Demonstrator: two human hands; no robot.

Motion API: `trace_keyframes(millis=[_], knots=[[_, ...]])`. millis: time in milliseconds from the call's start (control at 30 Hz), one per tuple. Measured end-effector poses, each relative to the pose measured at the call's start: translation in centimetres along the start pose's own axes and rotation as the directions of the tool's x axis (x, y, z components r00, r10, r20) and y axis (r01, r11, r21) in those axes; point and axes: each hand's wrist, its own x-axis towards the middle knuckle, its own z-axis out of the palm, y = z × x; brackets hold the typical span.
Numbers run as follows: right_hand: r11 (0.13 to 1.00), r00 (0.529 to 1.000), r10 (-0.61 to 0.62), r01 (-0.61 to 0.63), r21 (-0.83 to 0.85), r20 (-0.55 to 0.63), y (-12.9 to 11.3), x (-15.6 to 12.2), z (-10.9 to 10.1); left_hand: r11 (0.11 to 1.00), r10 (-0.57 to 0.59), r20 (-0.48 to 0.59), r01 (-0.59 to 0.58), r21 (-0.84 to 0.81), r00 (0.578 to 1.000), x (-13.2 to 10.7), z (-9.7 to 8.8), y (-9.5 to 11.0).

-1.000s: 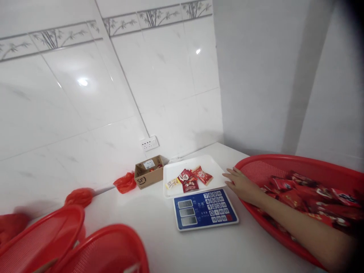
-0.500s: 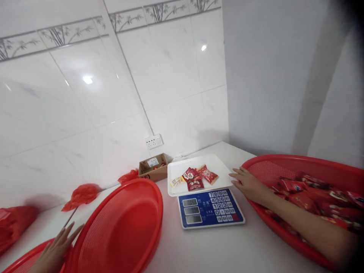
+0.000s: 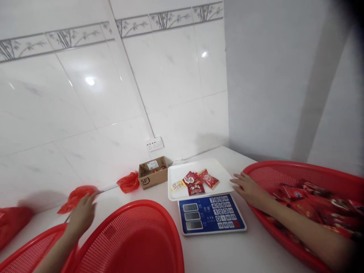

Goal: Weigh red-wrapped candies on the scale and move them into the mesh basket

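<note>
My left hand (image 3: pixel 81 214) is over the left red basket (image 3: pixel 31 240), near a crumpled red plastic bag (image 3: pixel 76 197). Its fingers are loosely bent and a little blurred, with nothing visible in them. My right hand (image 3: pixel 250 191) lies open at the rim of the right red basket (image 3: pixel 301 167), fingertips near the weighing tray. That basket holds many red snack packets (image 3: pixel 309 206). On the white tray (image 3: pixel 173 172) of the blue digital scale (image 3: pixel 212 214) rest several small packets (image 3: pixel 195 184), mostly red. A red mesh basket (image 3: pixel 136 220) stands in front, with no contents visible.
Behind the front basket stand a small cardboard box (image 3: pixel 153 178) and a red plastic bag (image 3: pixel 128 182). Another red bag (image 3: pixel 13 225) lies at the far left. A tiled wall (image 3: pixel 182 76) with a socket (image 3: pixel 154 144) closes off the back of the white table (image 3: pixel 224 252).
My left hand has moved up and to the right, away from the baskets' rims, its fingers less spread. The front basket has shifted rightward and tilts less. My right hand keeps its place.
</note>
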Motion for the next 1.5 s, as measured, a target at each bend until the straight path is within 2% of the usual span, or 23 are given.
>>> trace_keyframes(millis=[67, 100, 167, 200, 233, 300, 367, 433, 533, 700, 900, 1033, 1133, 1233, 1333, 1400, 1433, 1500], knots=[[1.0, 1.0, -0.002, 0.002, 0.0, -0.015, 0.1, 0.0, 0.1, 0.994, 0.095, 0.069, -0.091, -0.051, 0.993, 1.3, 1.0, 5.5], [1.0, 1.0, -0.007, 0.007, 0.002, -0.024, 0.2, 0.1, 0.2, 0.982, 0.172, 0.128, -0.16, -0.104, 0.977, 1.6, 1.7, 8.4], [1.0, 0.999, -0.024, 0.024, 0.006, -0.041, 0.4, 0.1, 0.3, 0.914, 0.362, 0.296, -0.273, -0.3, 0.884, 1.7, 3.3, 14.4], [0.999, 0.998, -0.031, 0.031, 0.008, -0.046, 0.4, 0.1, 0.3, 0.869, 0.465, 0.372, -0.332, -0.367, 0.804, 1.6, 4.2, 17.2], [0.999, 0.998, -0.033, 0.034, 0.009, -0.047, 0.4, 0.1, 0.3, 0.842, 0.518, 0.407, -0.365, -0.396, 0.753, 1.5, 5.2, 19.7], [0.999, 0.999, -0.035, 0.035, 0.005, -0.041, 0.3, 0.1, 0.2, 0.817, 0.565, 0.458, -0.39, -0.425, 0.686, 1.3, 7.3, 23.8], [0.999, 0.999, -0.04, 0.04, -0.01, -0.024, 0.1, 0.1, 0.0, 0.8, 0.595, 0.498, -0.408, -0.439, 0.631, 1.4, 9.4, 26.7], [0.999, 0.999, -0.043, 0.042, -0.028, -0.014, -0.1, 0.0, -0.3, 0.791, 0.61, 0.517, -0.425, -0.439, 0.601, 1.8, 11.1, 28.6], [0.999, 1.0, -0.028, 0.027, -0.046, -0.012, -0.4, -0.1, -0.5, 0.77, 0.636, 0.482, -0.461, -0.44, 0.603, 2.2, 12.8, 30.1], [0.999, 0.999, -0.028, 0.027, -0.041, -0.038, -0.6, -0.2, -0.6, 0.76, 0.64, 0.364, -0.488, -0.429, 0.677, 2.8, 13.5, 30.7], [0.999, 1.0, -0.015, 0.015, -0.04, 0.001, -1.1, -0.3, -1.3, 0.779, 0.58, 0.247, -0.439, -0.449, 0.777, 3.6, 13.1, 30.7], [1.0, 1.0, -0.005, 0.005, -0.013, 0.026, -1.4, -0.4, -1.6, 0.781, 0.51, 0.168, -0.371, -0.502, 0.844, 4.2, 11.0, 30.0], [1.0, 1.0, -0.011, 0.011, 0.0, -0.004, -1.2, -0.4, -1.4, 0.768, 0.476, 0.142, -0.331, -0.548, 0.868, 4.0, 7.7, 28.3], [0.999, 1.0, -0.027, 0.027, -0.032, -0.01, -0.9, -0.3, -1.1, 0.76, 0.478, 0.156, -0.319, -0.567, 0.864, 2.3, 3.5, 25.3], [0.997, 0.999, -0.021, 0.024, -0.071, 0.031, -0.9, -0.2, -1.2, 0.778, 0.485, 0.242, -0.289, -0.558, 0.84, -1.0, -0.2, 20.9], [0.992, 0.998, 0.036, -0.03, -0.124, 0.049, -1.4, -0.1, -1.8, 0.829, 0.41, 0.427, -0.134, -0.543, 0.806, -3.6, -1.6, 17.6], [0.986, 0.996, 0.069, -0.059, -0.159, 0.056, -1.8, 0.1, -2.2, 0.862, 0.384, 0.514, -0.098, -0.498, 0.767, -4.9, -1.9, 16.0], [0.973, 0.988, 0.121, -0.099, -0.207, 0.097, -3.2, 0.8, -3.1, 0.934, 0.324, 0.626, -0.134, -0.331, 0.71, -7.5, -1.9, 13.2]])
